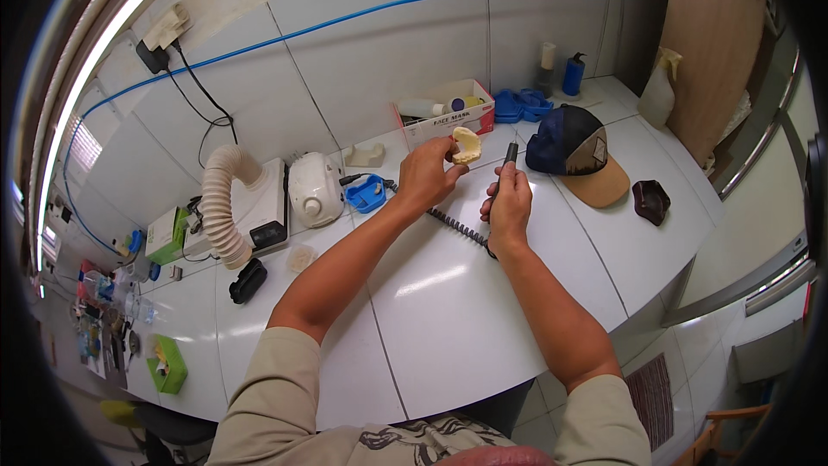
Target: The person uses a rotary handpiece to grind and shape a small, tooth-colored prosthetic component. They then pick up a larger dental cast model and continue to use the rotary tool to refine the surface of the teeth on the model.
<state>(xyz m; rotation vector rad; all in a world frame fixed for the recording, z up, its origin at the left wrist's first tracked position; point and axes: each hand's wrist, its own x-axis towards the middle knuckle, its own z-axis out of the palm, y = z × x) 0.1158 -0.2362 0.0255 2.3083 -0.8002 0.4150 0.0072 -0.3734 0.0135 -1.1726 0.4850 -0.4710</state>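
My left hand (429,174) is closed on a cream-coloured dental cast (467,147), an arch-shaped piece held up over the white tiled table. In my right hand (511,205) is a dark rotary handpiece (511,154), gripped like a pen with its thin tip pointing up and away. The tip is close to the cast on its right, apart from it. A black coiled cord (461,226) runs from the handpiece beneath my left forearm toward a white rounded motor unit (316,190).
A ribbed hose (222,207) on a white box stands left. Behind my hands are a cardboard box (447,112) with bottles and blue trays (523,105). A cap (578,155) and a dark dish (651,202) lie right. A blue tray (366,195) sits beside the motor unit.
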